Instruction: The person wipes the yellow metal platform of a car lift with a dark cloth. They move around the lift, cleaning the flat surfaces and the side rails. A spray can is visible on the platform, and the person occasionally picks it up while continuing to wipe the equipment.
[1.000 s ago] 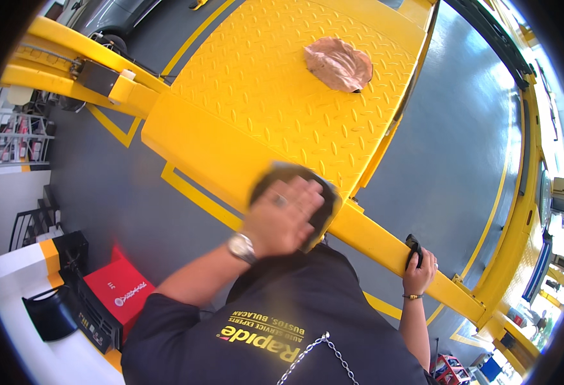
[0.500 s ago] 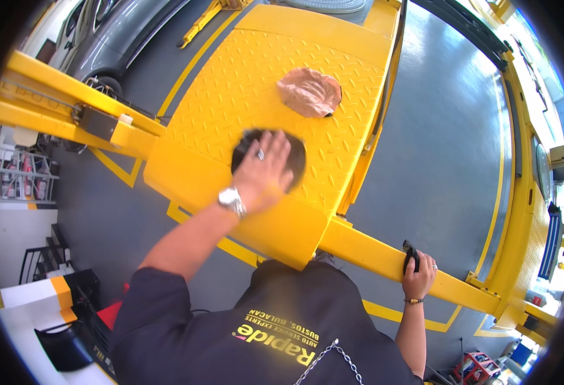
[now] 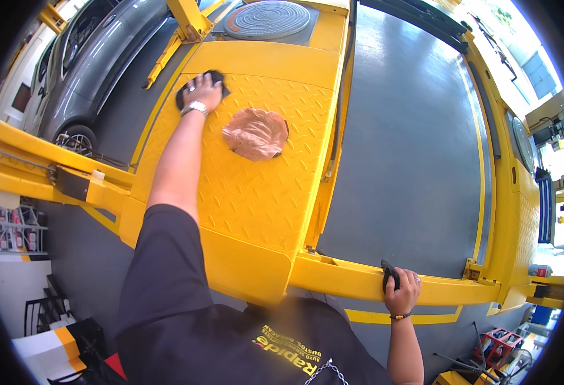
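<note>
My left hand (image 3: 203, 94) is pressed down on a black cloth (image 3: 216, 77) at the far left part of a yellow diamond-plate ramp (image 3: 250, 205). Its fingers lie over the cloth, which sticks out around them. To the right of that hand, a crumpled brown paper-like sheet (image 3: 255, 133) rests on the ramp, with a dark edge showing beneath it. Over on the right, my right hand (image 3: 404, 294) is closed around a folded black piece, apparently cloth (image 3: 390, 274), against the yellow crossbeam (image 3: 343, 274).
Beyond the ramp's plate sits a round grey turntable (image 3: 268, 20). A dark grey car (image 3: 125, 48) stands at the far left. Another yellow ramp (image 3: 519, 192) runs along the right, past the grey floor (image 3: 410, 128). A red-framed stand (image 3: 501, 346) is at the lower right.
My left hand has slid the black cloth forward and left, from the near part of the ramp past the brown sheet. My right hand stays at the crossbeam. The view has shifted forward.
</note>
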A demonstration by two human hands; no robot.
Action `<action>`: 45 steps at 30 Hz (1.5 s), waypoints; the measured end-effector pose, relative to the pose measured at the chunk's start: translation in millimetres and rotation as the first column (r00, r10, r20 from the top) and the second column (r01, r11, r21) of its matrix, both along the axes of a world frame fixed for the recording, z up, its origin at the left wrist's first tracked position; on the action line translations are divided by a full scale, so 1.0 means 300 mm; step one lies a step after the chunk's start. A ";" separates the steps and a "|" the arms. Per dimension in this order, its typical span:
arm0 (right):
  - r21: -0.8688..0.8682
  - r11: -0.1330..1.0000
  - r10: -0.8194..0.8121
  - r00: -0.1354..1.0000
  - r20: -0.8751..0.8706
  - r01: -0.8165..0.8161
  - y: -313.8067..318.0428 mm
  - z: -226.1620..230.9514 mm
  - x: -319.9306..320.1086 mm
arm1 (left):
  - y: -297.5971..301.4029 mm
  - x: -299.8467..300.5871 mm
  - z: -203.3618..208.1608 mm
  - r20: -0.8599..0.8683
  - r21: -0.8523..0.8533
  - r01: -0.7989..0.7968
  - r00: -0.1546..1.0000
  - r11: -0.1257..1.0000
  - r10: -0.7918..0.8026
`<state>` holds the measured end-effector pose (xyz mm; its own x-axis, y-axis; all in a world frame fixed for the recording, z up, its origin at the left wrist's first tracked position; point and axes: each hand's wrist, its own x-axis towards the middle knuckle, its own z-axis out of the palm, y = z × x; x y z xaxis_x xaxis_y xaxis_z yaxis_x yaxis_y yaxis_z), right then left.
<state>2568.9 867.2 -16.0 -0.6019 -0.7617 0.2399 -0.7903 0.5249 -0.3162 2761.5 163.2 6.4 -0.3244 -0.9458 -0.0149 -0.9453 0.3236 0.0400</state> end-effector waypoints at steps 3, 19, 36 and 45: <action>0.028 1.000 0.002 1.000 0.007 -0.002 -0.014 0.024 -0.002 | 0.133 -0.340 0.007 -0.025 -0.002 0.370 0.929 0.929 -0.370; 0.003 1.000 -0.012 1.000 0.009 0.012 -0.001 0.020 0.005 | -0.221 -0.156 -0.075 0.057 -0.053 -0.044 0.997 0.998 0.047; 0.020 0.985 -0.171 0.985 0.012 0.171 -0.020 0.020 0.017 | 0.539 -0.347 0.104 -0.167 0.199 0.849 0.521 0.489 -0.837; 0.001 0.986 -0.169 0.984 0.057 0.169 -0.014 0.029 0.001 | 0.422 -0.834 0.086 0.036 0.012 0.923 0.385 0.385 -0.922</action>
<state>2569.3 863.1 -7.2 -0.7345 -0.6470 0.2045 -0.6711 0.6479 -0.3604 2511.4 289.8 32.3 -0.9971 -0.0657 -0.0379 -0.0661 0.9978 0.0095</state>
